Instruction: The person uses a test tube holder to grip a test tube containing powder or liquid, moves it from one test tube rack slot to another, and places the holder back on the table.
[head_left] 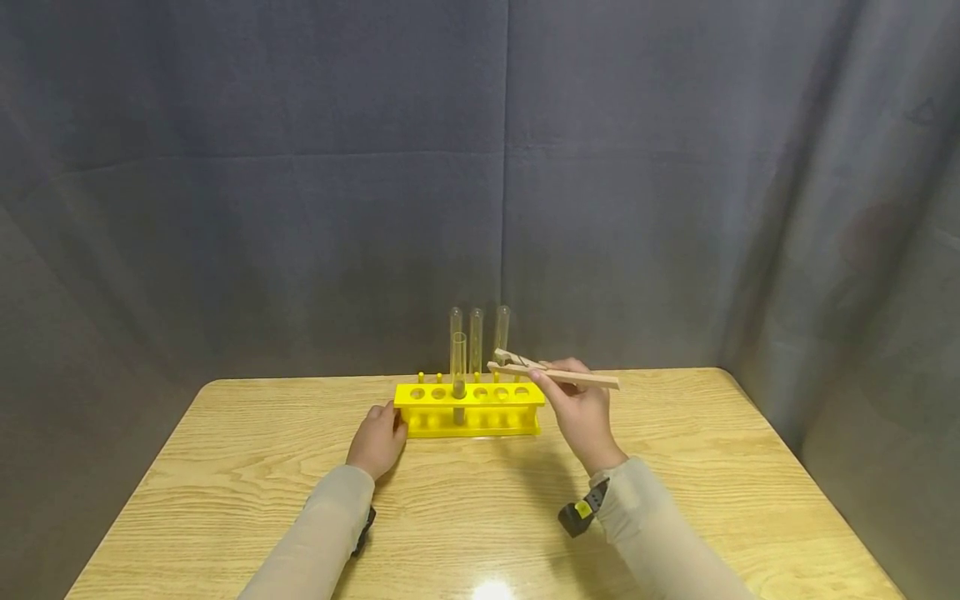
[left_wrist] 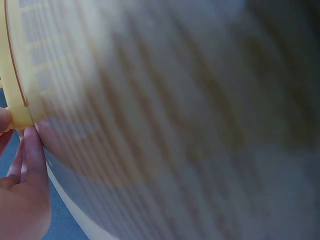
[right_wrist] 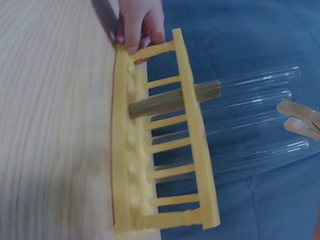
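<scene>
A yellow test tube rack (head_left: 427, 403) stands on the table. My left hand (head_left: 377, 440) grips its left end, thumb and fingers on the base in the left wrist view. One upright test tube (head_left: 458, 358) sits in the third hole from the left; brownish liquid (right_wrist: 162, 102) fills its lower part. Behind it, several clear test tubes (head_left: 476, 337) stand upside down on the rack's rear pegs. Above the rack's right end, my right hand (head_left: 585, 421) holds a wooden test tube clamp (head_left: 592, 379). Its tips point left, slightly apart with nothing between them, near the rightmost inverted tube.
The wood-grain table (head_left: 247, 483) extends to both sides and in front of the rack. A dark grey-blue curtain (head_left: 337, 250) hangs right behind the table's back edge and along both sides. A black wrist camera (head_left: 576, 518) hangs beneath the right wrist.
</scene>
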